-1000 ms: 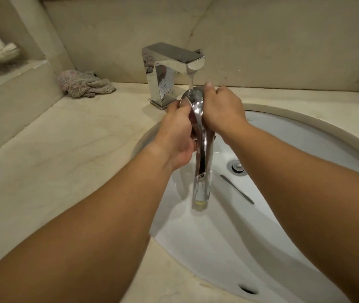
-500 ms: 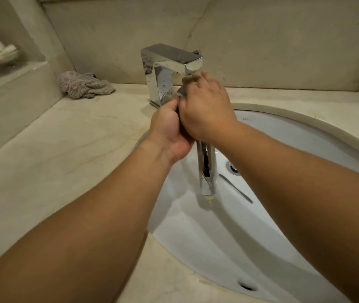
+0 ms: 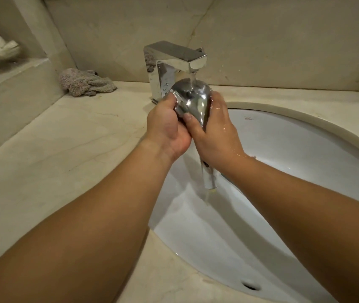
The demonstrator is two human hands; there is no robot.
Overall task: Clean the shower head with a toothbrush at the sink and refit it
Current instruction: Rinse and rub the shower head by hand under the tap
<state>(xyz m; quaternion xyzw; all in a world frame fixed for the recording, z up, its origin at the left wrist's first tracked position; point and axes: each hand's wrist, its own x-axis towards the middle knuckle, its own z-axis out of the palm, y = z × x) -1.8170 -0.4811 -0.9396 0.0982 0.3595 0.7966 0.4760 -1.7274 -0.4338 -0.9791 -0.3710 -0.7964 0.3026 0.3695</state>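
Observation:
A chrome shower head point(image 3: 192, 98) is held under the running chrome faucet point(image 3: 174, 60), its rounded back towards me and its handle pointing down over the white sink point(image 3: 305, 154). Water falls on the head and drips off the handle's end. My left hand point(image 3: 166, 127) grips the head's left side. My right hand point(image 3: 214, 130), wet, wraps its right side with the thumb across the front. The spray face is hidden. No toothbrush is in view.
A crumpled grey cloth point(image 3: 85, 85) lies on the beige marble counter point(image 3: 64, 149) left of the faucet. A raised ledge point(image 3: 12, 68) at far left holds blurred white and red items. The sink's overflow hole point(image 3: 249, 286) is near me.
My right hand covered the top of the head half a second ago; it has slid down to the right side, so the head's chrome back shows under the water stream.

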